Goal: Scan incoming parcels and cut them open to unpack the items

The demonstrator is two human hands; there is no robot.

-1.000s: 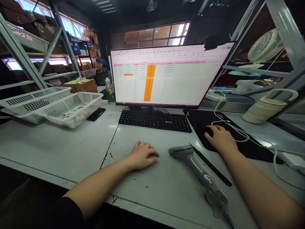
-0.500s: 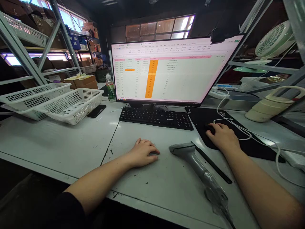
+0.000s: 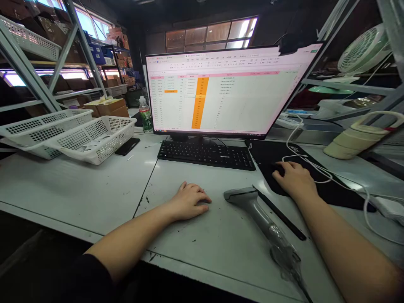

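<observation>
My left hand (image 3: 191,202) lies on the white table (image 3: 88,189), fingers loosely apart and holding nothing. On the black mouse pad (image 3: 263,158), my right hand (image 3: 294,179) is closed over a dark computer mouse (image 3: 278,169), mostly covered by the fingers. Between my two arms rests a grey barcode scanner (image 3: 259,210) with clear wrap about its handle. A thin black pen-like stick (image 3: 280,214) lies beside it. Beyond my left hand is a black keyboard (image 3: 205,155). Behind that, a monitor (image 3: 240,101) shows a spreadsheet with an orange column.
White plastic baskets (image 3: 97,141) and a black phone (image 3: 128,146) are at the left. A green-labelled bottle (image 3: 145,114) stands by the monitor. White cables (image 3: 318,170) cross the mouse pad near a cream cup with a handle (image 3: 345,143). Metal shelving (image 3: 67,59) rises on both sides.
The view has shifted very slightly. Both hands stay where they were, and the spreadsheet looks the same.
</observation>
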